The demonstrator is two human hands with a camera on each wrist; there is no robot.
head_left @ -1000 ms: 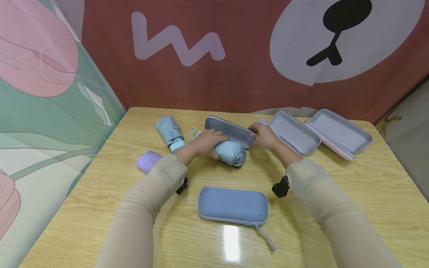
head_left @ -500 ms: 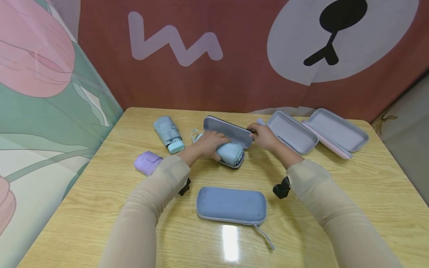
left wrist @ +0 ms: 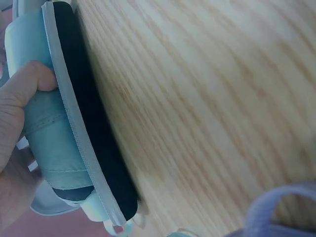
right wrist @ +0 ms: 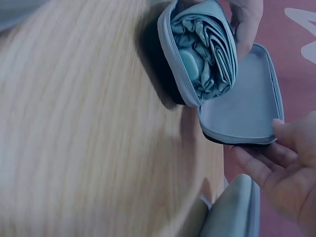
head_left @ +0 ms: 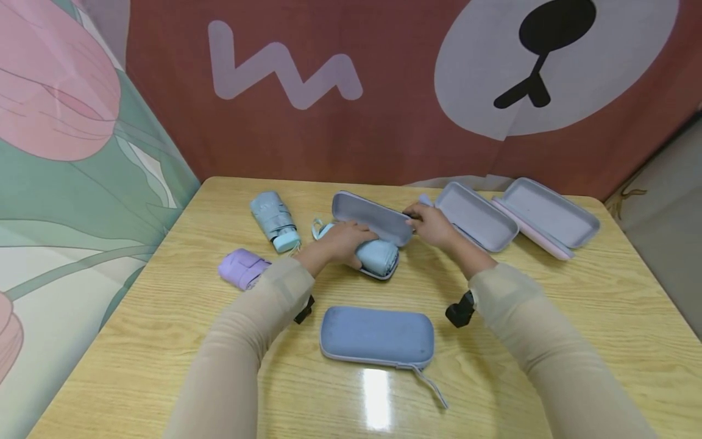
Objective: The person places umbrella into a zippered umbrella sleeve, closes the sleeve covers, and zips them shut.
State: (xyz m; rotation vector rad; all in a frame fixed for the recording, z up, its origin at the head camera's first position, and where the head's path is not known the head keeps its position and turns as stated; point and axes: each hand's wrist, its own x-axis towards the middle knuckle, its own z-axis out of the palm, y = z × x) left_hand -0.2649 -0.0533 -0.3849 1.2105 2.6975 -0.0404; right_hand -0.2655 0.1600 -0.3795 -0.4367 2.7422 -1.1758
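Observation:
A folded light-blue umbrella (head_left: 378, 256) lies in the lower half of an open zip case (head_left: 368, 214). Over its middle curls my left hand (head_left: 345, 242), with the thumb (left wrist: 39, 76) along the near side by the zip. The umbrella's gathered cloth end (right wrist: 207, 54) bulges above the case's zip rim in the right wrist view. My right hand (head_left: 431, 225) pinches the right end of the raised lid (right wrist: 239, 106) between thumb and fingers. At the left end a pale wrist loop (head_left: 318, 228) sticks out of the case.
Left of the case lie another blue folded umbrella (head_left: 276, 221) and a purple folded one (head_left: 243, 268). A closed blue case (head_left: 377, 335) with a strap lies in front. Two open cases, one grey (head_left: 477, 216) and one pink-edged (head_left: 551, 210), stand at the back right.
The umbrella's right end has sunk a little lower into the case under my left hand. My right hand keeps its hold on the lid. The head view has shifted slightly.

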